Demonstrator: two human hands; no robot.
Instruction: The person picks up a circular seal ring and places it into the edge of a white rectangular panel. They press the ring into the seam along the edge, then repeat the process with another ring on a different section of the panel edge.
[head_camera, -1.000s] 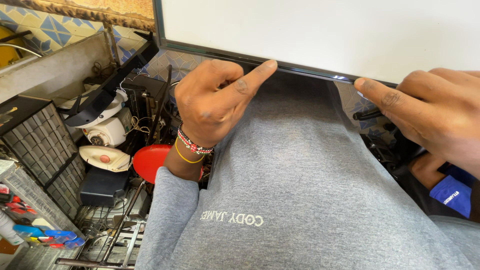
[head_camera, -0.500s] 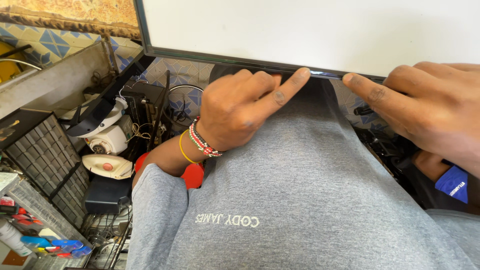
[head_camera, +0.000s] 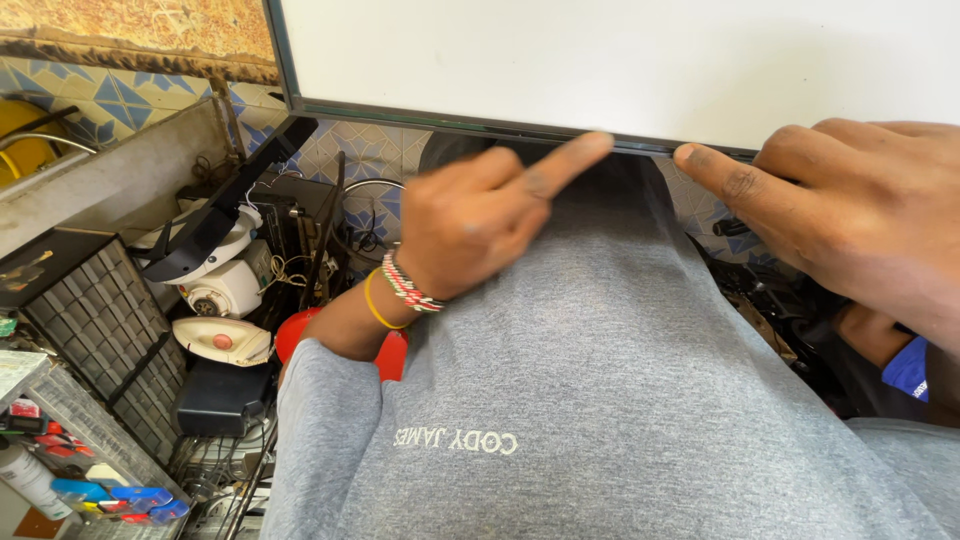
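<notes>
A white flat panel with a thin dark frame fills the top of the view, its lower edge running just above the person's grey sweatshirt.

The left hand is at that lower edge, near its middle. Its index finger is stretched out and the tip touches the frame; the other fingers are curled in and clasp nothing. Bead and yellow bracelets circle the wrist below the panel.

The right hand is at the same edge, to the right of the left hand. Its index fingertip presses against the frame, the remaining fingers bent loosely, grasping nothing.

Below the panel's left corner lies clutter: a white iron, a red round thing partly hidden by the sleeve, a black grid tray, and tangled wires. Blue patterned tiles show left of the panel.
</notes>
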